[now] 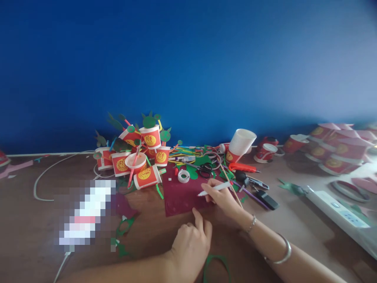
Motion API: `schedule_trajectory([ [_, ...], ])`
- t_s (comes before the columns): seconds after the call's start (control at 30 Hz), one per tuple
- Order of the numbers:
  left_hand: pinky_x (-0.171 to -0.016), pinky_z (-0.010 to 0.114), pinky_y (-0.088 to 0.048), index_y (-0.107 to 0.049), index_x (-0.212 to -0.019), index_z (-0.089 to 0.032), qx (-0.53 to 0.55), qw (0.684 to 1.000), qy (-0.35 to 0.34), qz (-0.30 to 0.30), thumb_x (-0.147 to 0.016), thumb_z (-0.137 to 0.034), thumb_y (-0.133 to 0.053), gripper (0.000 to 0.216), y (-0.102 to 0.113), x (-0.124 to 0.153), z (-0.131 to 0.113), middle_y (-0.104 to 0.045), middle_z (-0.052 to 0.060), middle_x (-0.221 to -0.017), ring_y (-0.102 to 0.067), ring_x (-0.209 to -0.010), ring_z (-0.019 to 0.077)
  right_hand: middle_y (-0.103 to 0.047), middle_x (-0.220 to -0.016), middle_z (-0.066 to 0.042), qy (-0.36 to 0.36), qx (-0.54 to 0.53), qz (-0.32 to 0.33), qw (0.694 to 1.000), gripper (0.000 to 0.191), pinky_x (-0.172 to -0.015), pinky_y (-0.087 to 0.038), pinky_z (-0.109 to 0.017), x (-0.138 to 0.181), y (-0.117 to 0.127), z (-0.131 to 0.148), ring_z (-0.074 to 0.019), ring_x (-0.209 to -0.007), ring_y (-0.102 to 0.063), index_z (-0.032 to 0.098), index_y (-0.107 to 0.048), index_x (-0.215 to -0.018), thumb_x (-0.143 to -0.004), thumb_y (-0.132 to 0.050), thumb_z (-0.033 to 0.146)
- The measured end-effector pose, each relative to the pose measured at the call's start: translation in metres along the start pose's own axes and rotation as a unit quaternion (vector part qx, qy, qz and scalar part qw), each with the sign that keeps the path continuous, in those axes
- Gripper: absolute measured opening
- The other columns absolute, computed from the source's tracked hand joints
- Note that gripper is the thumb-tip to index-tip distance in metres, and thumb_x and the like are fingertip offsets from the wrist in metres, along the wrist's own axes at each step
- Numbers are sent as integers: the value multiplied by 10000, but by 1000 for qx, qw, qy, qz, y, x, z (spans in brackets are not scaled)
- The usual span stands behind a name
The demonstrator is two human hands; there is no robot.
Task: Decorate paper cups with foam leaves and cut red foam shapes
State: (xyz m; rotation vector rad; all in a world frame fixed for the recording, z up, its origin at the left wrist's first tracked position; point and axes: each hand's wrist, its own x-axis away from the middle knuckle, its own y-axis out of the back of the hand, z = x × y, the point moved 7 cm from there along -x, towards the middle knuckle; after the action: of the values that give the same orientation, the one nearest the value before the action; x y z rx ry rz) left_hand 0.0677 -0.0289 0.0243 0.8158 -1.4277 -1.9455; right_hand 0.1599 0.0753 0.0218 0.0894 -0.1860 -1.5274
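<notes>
A dark red felt sheet [181, 194] lies on the brown table [29, 220]. My right hand [222, 198] is closed on a white pen [215, 188], its tip touching the sheet's right part. My left hand [191, 245] rests at the sheet's near edge, fingers curled, index finger stretched onto the felt. It holds nothing that I can see. A bracelet and a bangle sit on my right wrist.
A pile of red paper cups [141, 155] with straws and green cut-outs stands behind the sheet. A tape roll [183, 175], scissors [206, 169], a red cutter [243, 168], stacked white cups [242, 142], a power strip [338, 208] and more red cups [332, 151] lie to the right. A blue wall is behind.
</notes>
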Motion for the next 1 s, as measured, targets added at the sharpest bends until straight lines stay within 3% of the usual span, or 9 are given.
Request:
schedule_trajectory([
  [0.17,-383,245,-482,-560,-989,-75,-4,1000,5,-18,-827,-129,-434,213,1,-1,0,-613,272,-1085,-608,-465,155,-529,-486,34,74,79,3,994,237,-444,-324,-204,5,-8,6,-87,-457,-430,192,-447,-562,-738,-581,277],
  [0.37,-391,251,-496,-575,-979,-66,6,1000,-1,7,-817,-125,-445,216,1,-3,-1,-631,264,-1051,-617,-479,162,-506,-472,45,78,95,49,991,194,-417,-314,-197,4,-28,4,-84,-434,-425,195,-447,-584,-734,-558,247],
  [0.77,-393,236,-485,-568,-968,-77,3,1000,8,1,-825,-150,-452,198,1,-2,-1,-636,244,-1028,-607,-476,149,-543,-519,29,73,160,61,983,184,-425,-329,-189,6,-34,-2,-90,-474,-453,181,-498,-573,-700,-608,256],
  [1.0,-393,235,-480,-564,-988,-78,-7,1000,6,-6,-827,-146,-441,213,0,-1,-1,-625,257,-1056,-604,-475,146,-568,-502,18,53,45,35,997,233,-469,-365,-208,8,-17,3,-107,-478,-498,199,-457,-586,-773,-545,306],
])
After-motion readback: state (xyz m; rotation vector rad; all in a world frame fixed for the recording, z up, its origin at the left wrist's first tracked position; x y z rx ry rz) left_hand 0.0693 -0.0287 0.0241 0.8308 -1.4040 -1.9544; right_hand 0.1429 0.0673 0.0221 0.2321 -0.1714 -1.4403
